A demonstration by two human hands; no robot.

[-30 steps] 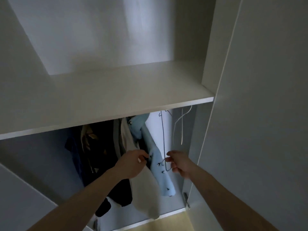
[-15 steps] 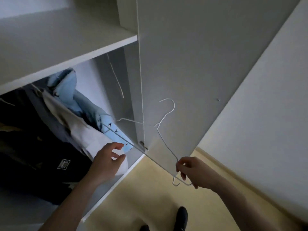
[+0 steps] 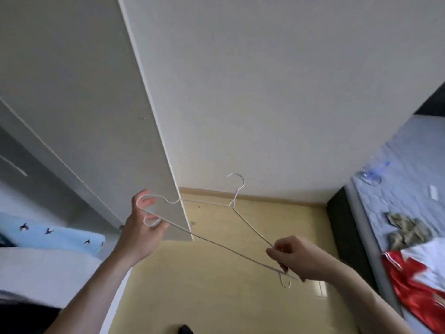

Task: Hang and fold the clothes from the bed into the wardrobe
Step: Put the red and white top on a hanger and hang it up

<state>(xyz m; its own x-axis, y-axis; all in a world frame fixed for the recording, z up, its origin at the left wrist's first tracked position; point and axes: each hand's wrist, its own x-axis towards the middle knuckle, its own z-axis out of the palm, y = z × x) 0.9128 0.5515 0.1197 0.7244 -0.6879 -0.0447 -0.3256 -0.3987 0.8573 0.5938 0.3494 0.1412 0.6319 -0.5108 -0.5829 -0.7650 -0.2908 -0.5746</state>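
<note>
A thin white wire hanger (image 3: 237, 214) is held out over the floor between both hands, hook pointing up. My left hand (image 3: 142, 233) has its fingers around the hanger's left end. My right hand (image 3: 292, 257) pinches the right end near its small lower hook. On the bed (image 3: 395, 169) at the right lie a red and white garment (image 3: 419, 278) and a crumpled olive-patterned cloth (image 3: 407, 231). The open white wardrobe door (image 3: 101, 104) stands at the left, behind my left hand. A light blue garment with small bird prints (image 3: 55, 235) hangs at the far left edge.
A white wall (image 3: 277, 92) faces me, with a wooden skirting along the yellow floor (image 3: 228, 273). A clear plastic hanger (image 3: 372, 175) lies further up the bed. The dark bed frame (image 3: 342, 227) borders the floor on the right. A white garment (image 3: 38, 268) fills the lower left.
The view has swung right, away from the wardrobe interior towards the wall and bed. The hanger has come out of the wardrobe, and my left hand has taken hold of its left end.
</note>
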